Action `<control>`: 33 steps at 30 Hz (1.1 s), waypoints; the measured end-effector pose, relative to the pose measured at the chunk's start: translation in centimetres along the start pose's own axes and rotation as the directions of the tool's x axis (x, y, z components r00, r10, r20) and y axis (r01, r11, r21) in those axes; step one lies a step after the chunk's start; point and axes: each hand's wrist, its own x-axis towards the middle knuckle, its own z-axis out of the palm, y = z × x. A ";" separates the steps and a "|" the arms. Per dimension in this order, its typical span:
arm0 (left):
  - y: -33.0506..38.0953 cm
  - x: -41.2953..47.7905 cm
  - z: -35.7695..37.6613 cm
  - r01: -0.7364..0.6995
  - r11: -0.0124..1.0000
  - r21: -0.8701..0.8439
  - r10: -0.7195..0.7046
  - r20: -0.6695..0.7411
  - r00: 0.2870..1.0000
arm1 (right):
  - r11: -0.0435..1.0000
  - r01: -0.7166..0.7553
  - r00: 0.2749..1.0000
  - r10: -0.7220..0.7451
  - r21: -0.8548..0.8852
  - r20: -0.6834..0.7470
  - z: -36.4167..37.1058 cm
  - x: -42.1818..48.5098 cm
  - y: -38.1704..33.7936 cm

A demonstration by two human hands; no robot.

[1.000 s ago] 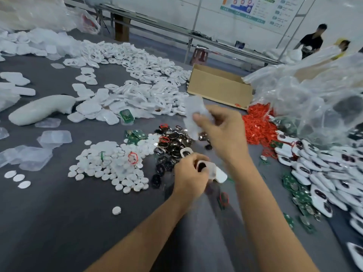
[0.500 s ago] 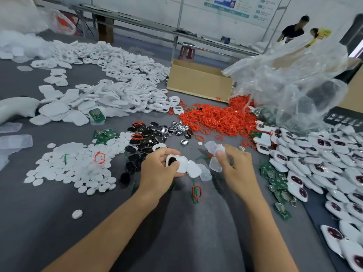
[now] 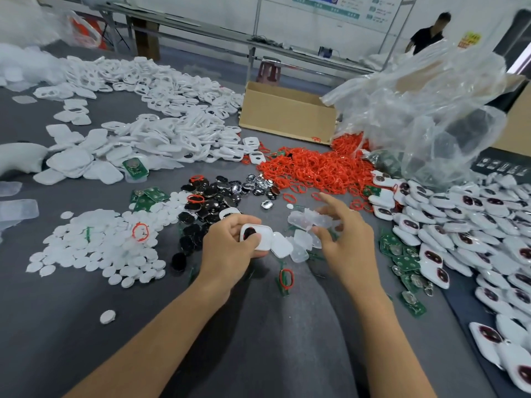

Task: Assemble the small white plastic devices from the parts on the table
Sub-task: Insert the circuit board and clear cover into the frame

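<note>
left hand (image 3: pixel 230 249) is wrapped round a white shell (image 3: pixel 260 238) with a dark oval window, thumb over its front, held low over the grey table (image 3: pixel 258 340) pretty much dead centre. right hand (image 3: pixel 349 245) is just beside it, not touching it. Its index finger sticks out straight while the thumb and the other fingers pinch a few clear plastic covers (image 3: pixel 306 219)

a few loose covers (image 3: pixel 283 245) lie between the two hands. Left of that there's a heap of white discs (image 3: pixel 94 245), then a patch of black and shiny parts (image 3: pixel 207 196). Red rings (image 3: pixel 316 168) are piled behind, with a cardboard box (image 3: pixel 287 116) and a crumpled plastic bag (image 3: pixel 431 110) further back. Finished devices (image 3: pixel 459 225) are stacked along the right, with green circuit boards (image 3: pixel 402 254) near them
</note>
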 end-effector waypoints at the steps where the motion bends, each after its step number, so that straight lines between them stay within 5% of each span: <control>1: 0.0 0.0 0.0 0.003 1.000 -0.004 -0.003 -0.001 1.000 | 0.999 -0.004 1.000 0.004 0.040 0.000 0.0 0.0 -0.1; 17: 0.2 -0.3 0.0 -0.054 0.999 -0.003 0.054 0.069 0.996 | 0.932 0.071 0.997 -0.076 0.355 0.001 2.3 -0.9 -2.8; 21: 0.2 -0.2 0.0 -0.048 0.998 -0.029 0.049 0.041 0.998 | 0.863 -0.083 0.990 0.017 0.498 0.137 2.0 -1.1 -3.0; 33: 0.4 -0.3 0.1 -0.031 0.998 -0.053 0.033 0.039 0.999 | 0.683 -0.348 0.937 0.263 0.642 0.228 2.2 -0.6 -3.0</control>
